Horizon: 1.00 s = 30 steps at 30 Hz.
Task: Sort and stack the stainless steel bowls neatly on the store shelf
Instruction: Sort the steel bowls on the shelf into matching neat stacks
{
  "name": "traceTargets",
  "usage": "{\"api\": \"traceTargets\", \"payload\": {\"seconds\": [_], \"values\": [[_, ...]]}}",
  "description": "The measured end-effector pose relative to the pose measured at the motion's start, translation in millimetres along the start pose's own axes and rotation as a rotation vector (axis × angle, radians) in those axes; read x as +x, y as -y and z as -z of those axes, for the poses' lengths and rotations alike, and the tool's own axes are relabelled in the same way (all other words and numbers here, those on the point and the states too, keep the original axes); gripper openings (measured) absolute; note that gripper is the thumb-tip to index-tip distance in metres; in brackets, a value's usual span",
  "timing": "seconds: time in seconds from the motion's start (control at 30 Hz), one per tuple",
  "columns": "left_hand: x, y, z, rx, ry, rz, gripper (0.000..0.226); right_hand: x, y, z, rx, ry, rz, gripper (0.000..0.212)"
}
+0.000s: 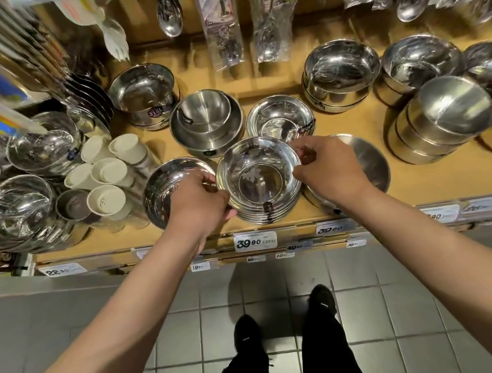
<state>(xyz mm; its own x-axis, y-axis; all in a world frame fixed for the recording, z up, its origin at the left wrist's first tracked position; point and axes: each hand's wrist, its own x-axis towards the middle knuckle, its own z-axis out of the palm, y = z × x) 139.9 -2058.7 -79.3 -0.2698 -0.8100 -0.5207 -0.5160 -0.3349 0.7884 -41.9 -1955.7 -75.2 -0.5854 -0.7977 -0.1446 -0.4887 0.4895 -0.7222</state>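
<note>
Both sets of fingers curl onto the rim of one bowl (258,172) — the left hand (198,200) pinches its left edge, the right hand (327,168) its right edge. That bowl tops a short stack (268,211) at the near edge of the shelf (290,125), above a price tag (256,241). A shallow bowl (164,184) sits just left, a matte plate (370,161) just right — white cups (106,172) stand further left.

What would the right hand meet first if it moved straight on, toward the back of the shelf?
Probably the shallow steel dish just behind the right hand, which now grips the bowl stack; depth is unclear from above.
</note>
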Motion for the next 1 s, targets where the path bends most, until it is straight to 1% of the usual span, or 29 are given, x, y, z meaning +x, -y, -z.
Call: {"api": "traceTargets", "payload": {"seconds": [0.07,0.2,0.37,0.6,0.73,0.8,0.83,0.9,0.97,1.0], "values": [[1.1,1.3,-1.0,-0.001,-0.009,-0.012,0.016,-1.6,-2.2,-1.4,0.003,-0.009,-0.006,0.024],[2.9,0.7,-0.3,0.009,-0.018,-0.036,0.011,-3.9,-3.9,-2.9,0.02,-0.021,-0.01,0.036],[2.8,-1.1,-0.4,0.046,-0.037,-0.067,0.016,-3.5,-2.7,-0.2,0.004,-0.017,-0.015,0.021],[2.3,-0.4,-0.3,0.094,-0.056,-0.071,0.012,-3.2,-6.5,-1.9,0.039,0.008,0.012,0.028],[0.2,-5.0,4.1,0.186,-0.095,-0.087,0.006,6.2,-15.3,6.4,0.127,-0.009,-0.029,0.025],[-2.1,-11.0,8.3,0.168,-0.146,-0.1,0.007,18.6,-21.2,16.5,0.176,-0.03,-0.058,0.021],[-3.5,-14.7,10.3,0.168,-0.174,-0.112,0.008,27.7,-23.6,22.3,0.17,-0.044,-0.063,0.017],[-7.7,-21.7,13.2,0.157,-0.222,-0.129,0.007,50.0,-27.2,32.3,0.103,-0.085,-0.052,0.022],[-13.2,-27.4,13.6,0.067,-0.242,-0.135,0.01,74.8,-30.3,39.4,0.015,-0.085,-0.052,0.028],[-16.4,-29.0,13.0,0.013,-0.244,-0.126,0.011,86.4,-31.7,41.0,-0.017,-0.059,-0.055,0.029]]}}
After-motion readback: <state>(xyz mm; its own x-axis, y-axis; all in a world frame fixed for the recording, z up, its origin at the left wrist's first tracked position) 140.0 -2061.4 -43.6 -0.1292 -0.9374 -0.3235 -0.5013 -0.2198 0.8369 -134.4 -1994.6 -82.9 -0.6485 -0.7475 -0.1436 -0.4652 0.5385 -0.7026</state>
